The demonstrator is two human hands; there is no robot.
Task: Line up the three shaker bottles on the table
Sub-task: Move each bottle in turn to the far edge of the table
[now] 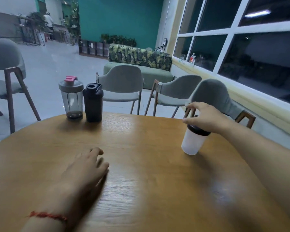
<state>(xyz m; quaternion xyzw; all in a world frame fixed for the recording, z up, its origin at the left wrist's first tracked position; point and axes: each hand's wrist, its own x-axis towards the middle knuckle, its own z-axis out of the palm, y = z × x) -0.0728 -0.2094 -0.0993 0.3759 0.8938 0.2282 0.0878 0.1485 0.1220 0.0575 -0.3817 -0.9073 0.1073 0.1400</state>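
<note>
So there's a round wooden table (141, 173) with three shaker bottles on it, and two of them are already side by side at the far left edge: a smoky see-through bottle with a grey lid and pink flip cap (71, 97), and right next to it on its right, a solid black bottle (93, 102), pretty much touching or as near as makes no difference. Both stand upright. The clear one has a bit of dark stuff sitting in the bottom. The third one, a white bottle with a black lid (193, 139), is well apart from that pair, over on the right side of the table, and it's tilted, top leaning toward the far right. The right hand (206, 117) is draped over its lid from above, fingers curved down around the cap; it looks like a grip on the lid, though the image is a bit blurry there. The left hand (85, 169) is lying palm down on the table near the middle, fingers loosely together, holding nothing. There's a red string bracelet (47, 216) on that wrist. Grey padded chairs (124, 82) sit past the far edge of the table, with a big window (241, 36) on the right.
</note>
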